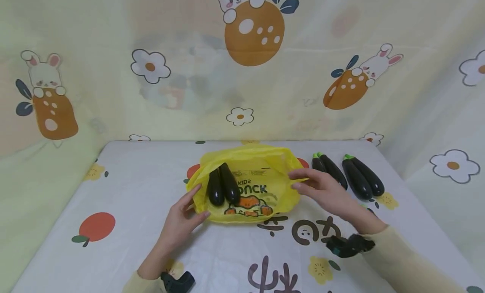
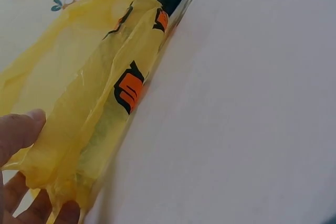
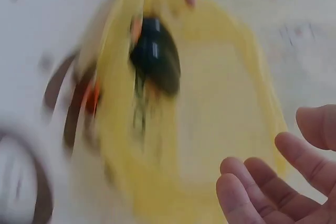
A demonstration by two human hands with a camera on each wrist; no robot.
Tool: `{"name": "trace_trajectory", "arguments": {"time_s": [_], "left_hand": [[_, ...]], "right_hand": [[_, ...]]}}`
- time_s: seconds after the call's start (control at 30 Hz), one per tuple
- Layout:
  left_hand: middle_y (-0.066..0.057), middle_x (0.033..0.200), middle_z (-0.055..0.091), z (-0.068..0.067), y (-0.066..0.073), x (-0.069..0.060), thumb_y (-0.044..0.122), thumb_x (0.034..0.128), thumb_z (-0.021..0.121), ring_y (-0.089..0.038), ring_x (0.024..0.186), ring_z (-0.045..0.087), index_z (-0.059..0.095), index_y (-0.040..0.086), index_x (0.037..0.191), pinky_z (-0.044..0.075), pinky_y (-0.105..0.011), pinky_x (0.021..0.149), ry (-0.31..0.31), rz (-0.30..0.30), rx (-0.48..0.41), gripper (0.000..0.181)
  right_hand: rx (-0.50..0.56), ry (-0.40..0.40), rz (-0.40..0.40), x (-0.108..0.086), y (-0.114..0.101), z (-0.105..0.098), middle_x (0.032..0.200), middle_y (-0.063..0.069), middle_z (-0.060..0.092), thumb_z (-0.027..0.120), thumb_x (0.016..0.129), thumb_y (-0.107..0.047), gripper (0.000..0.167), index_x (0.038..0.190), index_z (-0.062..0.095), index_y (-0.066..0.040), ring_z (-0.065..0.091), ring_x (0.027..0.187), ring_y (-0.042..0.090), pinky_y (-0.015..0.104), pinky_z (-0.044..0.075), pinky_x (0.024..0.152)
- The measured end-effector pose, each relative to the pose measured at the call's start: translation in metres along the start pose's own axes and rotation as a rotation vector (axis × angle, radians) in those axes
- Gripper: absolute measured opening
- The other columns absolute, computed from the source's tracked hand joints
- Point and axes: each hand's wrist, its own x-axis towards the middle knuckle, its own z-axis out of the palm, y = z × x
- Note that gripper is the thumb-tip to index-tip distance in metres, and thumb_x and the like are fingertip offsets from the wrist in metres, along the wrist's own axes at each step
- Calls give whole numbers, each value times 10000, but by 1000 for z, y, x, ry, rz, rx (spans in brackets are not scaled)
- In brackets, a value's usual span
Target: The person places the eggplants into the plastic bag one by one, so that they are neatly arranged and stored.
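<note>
A yellow plastic bag [image 1: 280,187] lies with its mouth spread, two dark eggplants [image 1: 229,185] side by side in its left part. At the bag's left side, my left hand [image 1: 182,221] holds the edge; in the left wrist view its thumb [image 2: 23,129] lies on one side of the film and the fingers [image 2: 39,208] on the other. My right hand [image 1: 322,190] is at the bag's right rim, fingers apart and loosely bent. In the right wrist view this hand [image 3: 278,182] has nothing in its grasp; whether a fingertip touches the rim, I cannot tell.
Right of the bag lie two more pairs of eggplants, one pair [image 1: 333,171] just behind my right hand and another [image 1: 361,179] farther right. A patterned white cloth [image 1: 132,187] covers the table, and a printed curtain [image 1: 182,103] hangs behind it.
</note>
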Motion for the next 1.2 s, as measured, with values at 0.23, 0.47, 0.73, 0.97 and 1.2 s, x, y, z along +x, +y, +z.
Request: {"name": "trace_trajectory", "arguments": {"time_s": [0.23, 0.47, 0.73, 0.97, 1.2], "left_hand": [[-112, 1624, 413, -2, 0, -2, 82, 891, 784, -379, 1443, 473, 421, 160, 1571, 473, -494, 1137, 13, 11, 11, 775], [-127, 1620, 416, -6, -2, -4, 85, 890, 786, -386, 1436, 479, 430, 156, 1566, 469, -518, 1136, 22, 24, -12, 767], [-118, 1625, 408, -5, -3, -6, 113, 893, 789, -377, 1440, 477, 428, 178, 1569, 467, -534, 1141, 21, 4, -18, 769], [-112, 1627, 407, -2, -1, -5, 110, 903, 780, -374, 1445, 472, 421, 181, 1573, 475, -524, 1137, 8, -7, -20, 764], [-129, 1625, 407, 0, 1, -3, 91, 899, 778, -379, 1440, 476, 417, 159, 1573, 475, -527, 1131, -3, 17, -14, 767]], "right_hand": [[-125, 145, 117, -66, 63, -60, 1350, 250, 611, 579, 1054, -223, 403, 1389, 564, 1, 614, 963, -114, 106, 556, 784], [-259, 147, 366, -113, 111, -84, 1440, 357, 502, 505, 1080, -355, 577, 1467, 448, 70, 657, 1124, 251, 398, 634, 827], [-194, 76, 516, -123, 130, -68, 1477, 409, 396, 504, 1070, -413, 692, 1519, 337, 86, 489, 1237, 574, 510, 637, 844], [-296, 101, 543, -124, 140, -51, 1436, 421, 410, 618, 1012, -408, 728, 1515, 363, 52, 499, 1218, 617, 599, 604, 876], [-303, 122, 556, -129, 144, -45, 1450, 409, 386, 636, 1000, -406, 747, 1526, 347, 39, 470, 1224, 630, 621, 590, 891]]}}
